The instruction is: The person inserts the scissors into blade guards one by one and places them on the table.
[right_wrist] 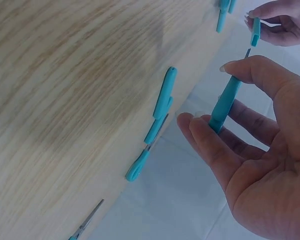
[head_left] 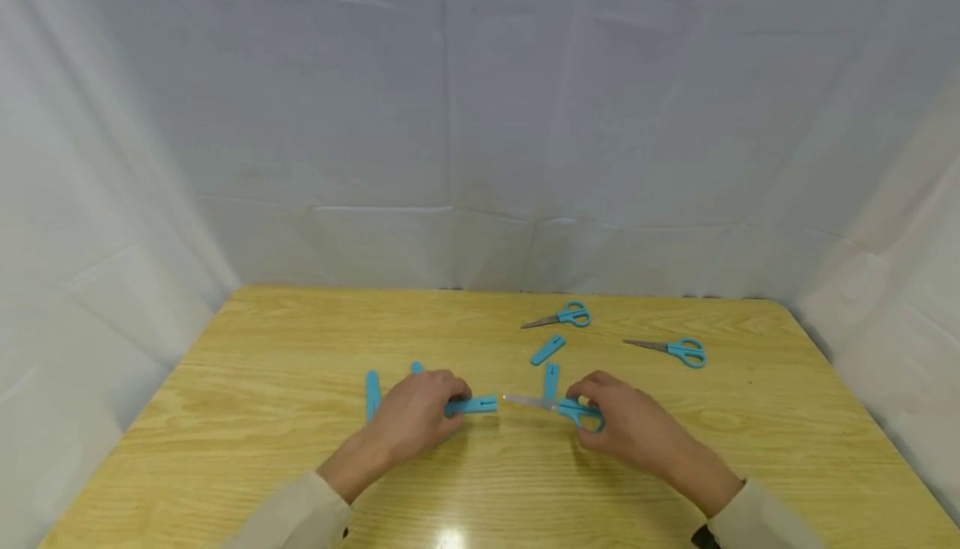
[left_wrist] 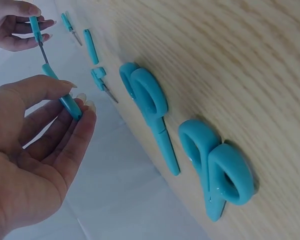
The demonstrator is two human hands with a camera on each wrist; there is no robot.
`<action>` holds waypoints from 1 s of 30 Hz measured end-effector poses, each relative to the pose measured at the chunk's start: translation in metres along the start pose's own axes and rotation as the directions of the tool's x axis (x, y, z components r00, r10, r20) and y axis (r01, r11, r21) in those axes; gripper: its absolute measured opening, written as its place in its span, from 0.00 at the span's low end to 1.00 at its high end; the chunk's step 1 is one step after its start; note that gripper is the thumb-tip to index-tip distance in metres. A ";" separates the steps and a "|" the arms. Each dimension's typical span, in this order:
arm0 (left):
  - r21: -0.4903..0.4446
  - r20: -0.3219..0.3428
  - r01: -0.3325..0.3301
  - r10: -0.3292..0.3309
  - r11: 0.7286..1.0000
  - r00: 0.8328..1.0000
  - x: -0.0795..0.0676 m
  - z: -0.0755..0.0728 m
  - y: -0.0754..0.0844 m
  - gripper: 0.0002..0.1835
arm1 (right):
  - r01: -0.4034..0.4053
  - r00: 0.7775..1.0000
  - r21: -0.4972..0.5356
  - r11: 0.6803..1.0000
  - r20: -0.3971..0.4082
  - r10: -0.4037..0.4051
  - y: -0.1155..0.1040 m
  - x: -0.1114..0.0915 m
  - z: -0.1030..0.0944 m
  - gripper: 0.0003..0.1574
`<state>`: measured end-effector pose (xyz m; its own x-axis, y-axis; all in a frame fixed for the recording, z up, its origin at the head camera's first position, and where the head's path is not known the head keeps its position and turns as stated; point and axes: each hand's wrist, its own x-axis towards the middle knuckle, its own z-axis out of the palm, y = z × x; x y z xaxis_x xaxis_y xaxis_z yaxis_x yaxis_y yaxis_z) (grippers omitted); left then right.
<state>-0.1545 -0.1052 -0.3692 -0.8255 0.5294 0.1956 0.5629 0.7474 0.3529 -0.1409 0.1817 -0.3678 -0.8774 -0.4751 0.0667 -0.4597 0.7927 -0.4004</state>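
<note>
Over the middle of the table, my left hand [head_left: 420,416] pinches a turquoise scissor blade cover [head_left: 476,405] between thumb and fingers. Its open end points right. My right hand [head_left: 633,424] grips turquoise-handled scissors [head_left: 581,412] by the handles, blades closed and pointing left. The blade tip lines up with the cover's mouth, with a small gap between them in the head view. In the left wrist view, the tip overlaps the cover's end. Both items are held above the tabletop.
Two covered scissors [left_wrist: 150,100] lie on the wooden table [head_left: 285,341], partly hidden by my left hand in the head view. Two loose covers [head_left: 548,350] lie beyond the hands. Bare-bladed scissors [head_left: 573,314] lie behind them, another pair [head_left: 686,352] farther right. White sheeting surrounds the table.
</note>
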 end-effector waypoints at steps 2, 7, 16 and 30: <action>0.000 0.003 0.002 -0.002 1.000 1.000 -0.001 0.001 0.000 0.08 | 0.002 1.000 0.011 1.000 0.010 -0.002 -0.001 -0.001 0.001 0.20; 0.002 -0.003 -0.010 0.010 1.000 1.000 -0.003 0.003 0.000 0.09 | 0.025 0.999 0.030 0.999 0.020 -0.026 -0.002 -0.002 0.004 0.19; 0.022 -0.004 -0.013 0.013 1.000 1.000 -0.007 0.005 0.002 0.10 | 0.019 1.000 0.032 0.999 0.018 -0.019 -0.005 -0.006 0.010 0.19; 0.027 0.018 -0.041 0.041 0.999 0.999 -0.010 0.008 0.004 0.09 | 0.066 0.998 0.017 0.998 -0.001 -0.066 -0.007 -0.007 0.015 0.18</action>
<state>-0.1432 -0.1044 -0.3770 -0.8009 0.5667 0.1935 0.5975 0.7354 0.3196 -0.1295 0.1737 -0.3790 -0.8455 -0.5257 0.0937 -0.5139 0.7533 -0.4104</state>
